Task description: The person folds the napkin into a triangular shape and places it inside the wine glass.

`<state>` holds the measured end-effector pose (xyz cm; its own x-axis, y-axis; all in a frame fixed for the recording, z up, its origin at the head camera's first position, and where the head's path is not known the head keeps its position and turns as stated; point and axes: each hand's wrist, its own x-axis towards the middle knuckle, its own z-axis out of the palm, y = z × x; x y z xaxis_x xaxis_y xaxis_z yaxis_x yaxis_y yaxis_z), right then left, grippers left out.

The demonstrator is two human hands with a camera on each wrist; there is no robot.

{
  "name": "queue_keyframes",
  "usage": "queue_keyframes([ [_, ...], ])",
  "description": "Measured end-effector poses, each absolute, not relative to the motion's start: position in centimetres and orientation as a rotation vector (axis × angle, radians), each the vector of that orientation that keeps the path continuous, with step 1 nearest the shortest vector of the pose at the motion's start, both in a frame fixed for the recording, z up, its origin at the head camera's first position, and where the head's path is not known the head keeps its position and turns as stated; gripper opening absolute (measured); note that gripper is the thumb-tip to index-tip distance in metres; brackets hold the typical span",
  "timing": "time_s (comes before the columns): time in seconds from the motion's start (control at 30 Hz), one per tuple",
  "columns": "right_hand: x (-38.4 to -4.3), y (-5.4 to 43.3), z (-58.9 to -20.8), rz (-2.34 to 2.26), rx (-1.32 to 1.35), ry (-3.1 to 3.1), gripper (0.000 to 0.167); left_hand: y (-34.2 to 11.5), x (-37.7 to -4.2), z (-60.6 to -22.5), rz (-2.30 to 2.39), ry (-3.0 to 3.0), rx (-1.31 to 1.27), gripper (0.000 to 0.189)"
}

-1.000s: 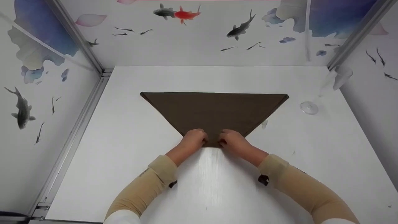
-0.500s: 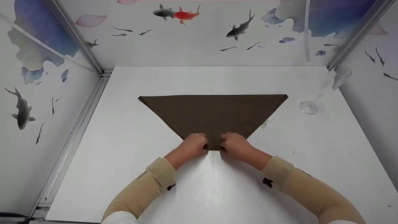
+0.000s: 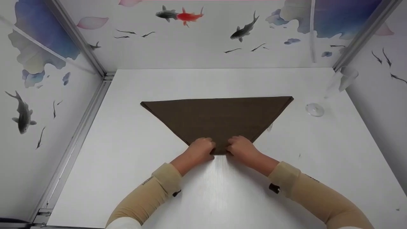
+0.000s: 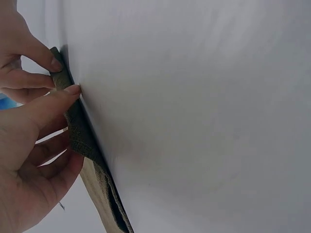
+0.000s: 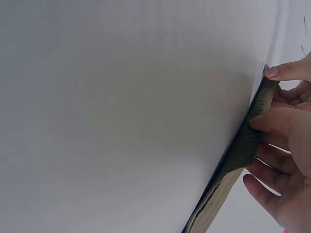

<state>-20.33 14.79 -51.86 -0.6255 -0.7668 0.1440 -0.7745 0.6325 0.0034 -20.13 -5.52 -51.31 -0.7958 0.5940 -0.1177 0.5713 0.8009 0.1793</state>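
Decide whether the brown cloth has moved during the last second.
Yes: the brown cloth has shifted away from the back wall, most clearly at its left corner.

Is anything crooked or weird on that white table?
A little: the brown cloth looks slightly askew, its far edge dipping toward the left in the head view instead of running straight with the white table. A clear round disc also sits apart, right of the cloth. I see no spill.
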Motion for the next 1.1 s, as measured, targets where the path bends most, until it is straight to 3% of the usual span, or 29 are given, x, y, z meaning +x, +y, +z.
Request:
queue_keyframes([
  [0.13,-20.7,15.0,-51.8,0.190,1.236,-2.796,0.003,-5.4,-20.2,-51.3,0.179,2.847,0.885,0.023],
  [0.37,-21.1,15.5,-52.1,0.536,1.117,-2.897,0.007,-5.5,-20.4,-51.8,0.197,2.951,0.951,0.005],
  [0.53,-21.5,15.6,-52.2,0.724,1.015,-2.997,0.006,-5.7,-20.6,-51.7,0.266,2.968,0.948,0.010],
  [1.1,-22.4,15.5,-52.2,0.684,0.962,-2.982,0.014,-6.0,-21.7,-51.5,0.450,2.960,0.746,0.004],
])
